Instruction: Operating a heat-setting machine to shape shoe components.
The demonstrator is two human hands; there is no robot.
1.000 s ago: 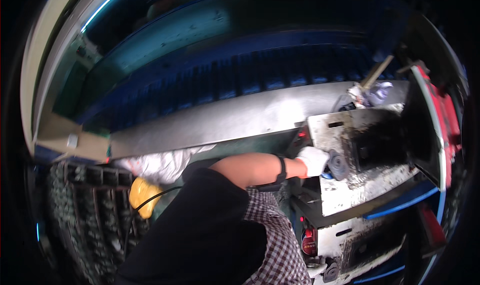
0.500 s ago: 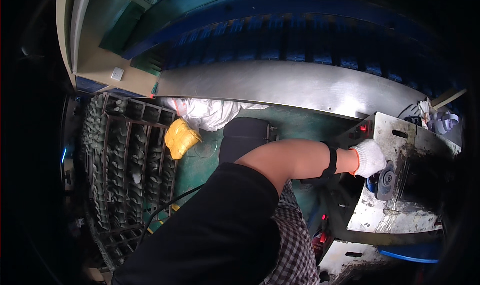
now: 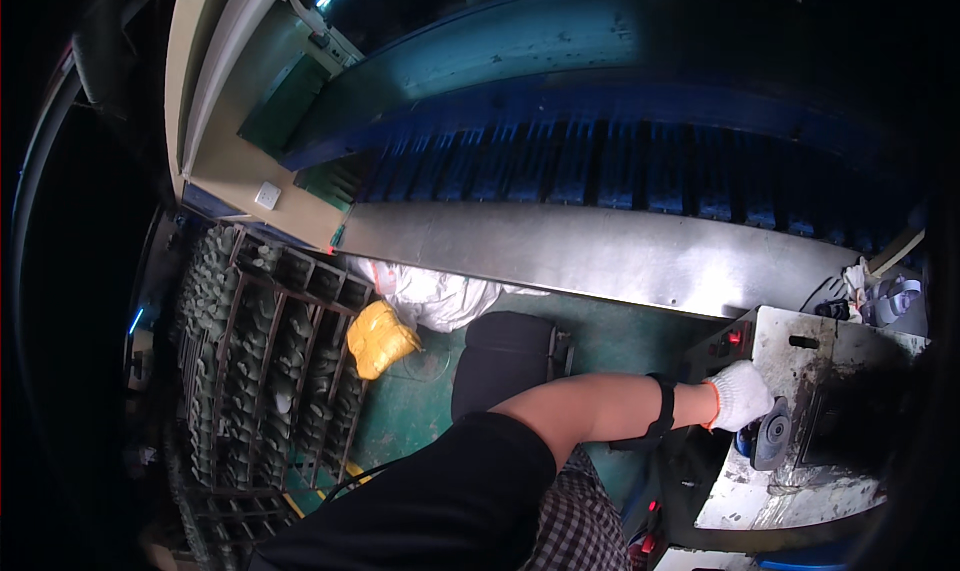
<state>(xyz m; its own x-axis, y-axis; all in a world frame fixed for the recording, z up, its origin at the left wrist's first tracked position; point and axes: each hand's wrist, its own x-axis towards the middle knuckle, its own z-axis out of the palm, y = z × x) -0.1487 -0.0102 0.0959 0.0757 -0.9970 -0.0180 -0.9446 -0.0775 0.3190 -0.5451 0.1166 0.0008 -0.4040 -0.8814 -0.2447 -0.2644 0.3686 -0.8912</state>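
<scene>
Head view, from left to right: a metal rack (image 3: 300, 296) stands on the green floor (image 3: 400, 426), full of lumpy dark grey pieces (image 3: 215, 291). Behind it, a tan board has a white wall socket (image 3: 267, 195). Next come a yellow bag (image 3: 381, 341), a crumpled white sack (image 3: 450, 299) and a black padded seat (image 3: 503, 366). A long shiny metal bench (image 3: 540, 251) runs along the back.

My left hand (image 3: 740, 396), in a white knit glove, is at the left edge of a dirty white machine top (image 3: 735, 506). It touches the upper end of a grey rounded plate (image 3: 770, 441), with something blue just beside it. My fingertips are hidden, so I can't tell if they grip. The plate looks unfinished with, as my glove is on it; how much work is done or left, I can't tell. My right hand doesn't show. Past the machine's far edge sits a pale purple thing (image 3: 893, 301).
</scene>
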